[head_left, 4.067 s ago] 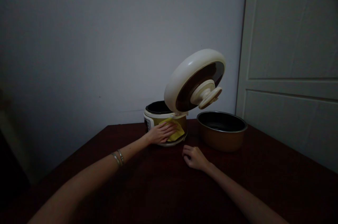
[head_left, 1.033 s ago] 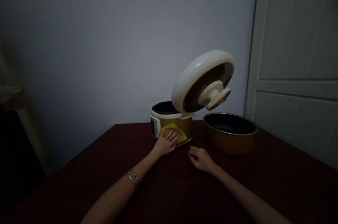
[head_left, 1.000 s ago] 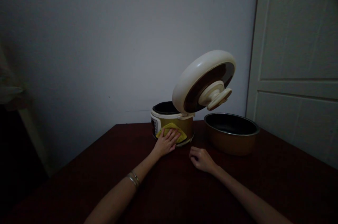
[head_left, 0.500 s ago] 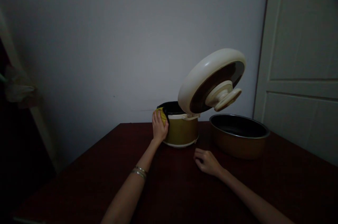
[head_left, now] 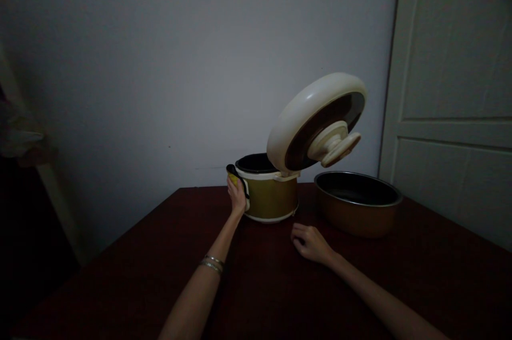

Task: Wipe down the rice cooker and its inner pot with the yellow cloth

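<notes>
Yellow cloth (head_left: 232,178) — one, one cooker (head_left: 272,199), two hands (head_left: 237,197) (head_left: 313,245)

Looks like a home; cannot tell which room. Judging by rice cooker (head_left: 272,198) with lid (head_left: 306,105) raised and black-lined pot (head_left: 356,217) on dark red tabletop (head_left: 264,286), backed by plain painted wall (head_left: 160,62), near pale panelled door (head_left: 456,89). Dimly lit.

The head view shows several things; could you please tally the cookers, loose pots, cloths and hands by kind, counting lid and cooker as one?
Cooker with raised lid: 1
Brown pot: 1
Yellow cloth: 1
Hands, left hand and right hand: 2
Total: 5
</notes>
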`<state>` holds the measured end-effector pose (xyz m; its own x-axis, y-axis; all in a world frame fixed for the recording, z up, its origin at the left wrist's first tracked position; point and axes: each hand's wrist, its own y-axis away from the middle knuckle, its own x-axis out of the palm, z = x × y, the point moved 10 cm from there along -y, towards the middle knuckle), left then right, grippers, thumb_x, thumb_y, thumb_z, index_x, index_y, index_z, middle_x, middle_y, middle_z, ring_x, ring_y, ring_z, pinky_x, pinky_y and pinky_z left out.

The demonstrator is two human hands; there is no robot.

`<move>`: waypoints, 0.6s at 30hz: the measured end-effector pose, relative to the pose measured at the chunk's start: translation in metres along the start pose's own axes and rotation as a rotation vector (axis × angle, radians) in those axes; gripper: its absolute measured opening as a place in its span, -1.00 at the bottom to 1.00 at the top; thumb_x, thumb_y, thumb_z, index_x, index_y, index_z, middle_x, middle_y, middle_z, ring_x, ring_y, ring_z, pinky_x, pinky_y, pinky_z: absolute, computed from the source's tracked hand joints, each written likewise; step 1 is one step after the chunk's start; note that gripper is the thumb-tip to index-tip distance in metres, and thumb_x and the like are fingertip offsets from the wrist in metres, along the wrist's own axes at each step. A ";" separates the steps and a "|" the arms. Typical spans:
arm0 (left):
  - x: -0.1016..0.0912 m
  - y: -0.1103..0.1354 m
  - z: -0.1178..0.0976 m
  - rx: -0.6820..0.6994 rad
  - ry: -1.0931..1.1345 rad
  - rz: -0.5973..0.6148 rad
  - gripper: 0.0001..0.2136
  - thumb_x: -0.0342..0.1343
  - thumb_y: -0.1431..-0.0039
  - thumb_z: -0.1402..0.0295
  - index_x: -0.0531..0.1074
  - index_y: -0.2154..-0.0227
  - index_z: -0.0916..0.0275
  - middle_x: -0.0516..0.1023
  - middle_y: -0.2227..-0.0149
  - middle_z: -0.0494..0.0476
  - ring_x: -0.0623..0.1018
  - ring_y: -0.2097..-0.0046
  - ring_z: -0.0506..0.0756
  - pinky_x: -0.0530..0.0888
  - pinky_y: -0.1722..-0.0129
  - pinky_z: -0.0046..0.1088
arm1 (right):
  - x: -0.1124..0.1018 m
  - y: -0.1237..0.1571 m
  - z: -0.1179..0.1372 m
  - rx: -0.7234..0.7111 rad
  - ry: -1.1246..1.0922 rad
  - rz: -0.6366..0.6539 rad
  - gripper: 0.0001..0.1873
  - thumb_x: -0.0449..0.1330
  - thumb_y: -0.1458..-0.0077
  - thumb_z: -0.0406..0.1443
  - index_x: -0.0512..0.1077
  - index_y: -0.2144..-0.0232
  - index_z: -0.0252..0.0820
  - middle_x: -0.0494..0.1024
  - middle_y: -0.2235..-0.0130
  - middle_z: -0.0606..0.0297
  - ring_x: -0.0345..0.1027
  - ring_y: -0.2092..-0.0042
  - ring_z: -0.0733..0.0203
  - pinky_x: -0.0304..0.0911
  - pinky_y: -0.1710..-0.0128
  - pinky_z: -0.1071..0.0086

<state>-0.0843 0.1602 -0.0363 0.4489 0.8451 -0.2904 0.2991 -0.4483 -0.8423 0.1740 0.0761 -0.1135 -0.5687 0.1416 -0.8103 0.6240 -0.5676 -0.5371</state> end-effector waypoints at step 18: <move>-0.011 0.066 0.023 -0.656 0.143 -0.001 -0.53 -0.31 -0.30 0.34 0.07 -0.17 0.54 0.19 -0.20 0.56 0.15 -0.27 0.17 0.16 -0.19 -0.31 | -0.002 -0.001 0.004 0.002 0.014 0.016 -0.79 -0.03 0.05 -0.45 0.38 0.54 -0.21 0.43 0.42 0.26 0.31 0.40 0.27 0.08 0.40 0.44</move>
<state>-0.0891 0.1278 -0.0996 0.5421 0.8187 -0.1892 0.7290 -0.5702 -0.3788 0.1724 0.0729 -0.1106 -0.5511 0.1441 -0.8219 0.6317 -0.5715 -0.5238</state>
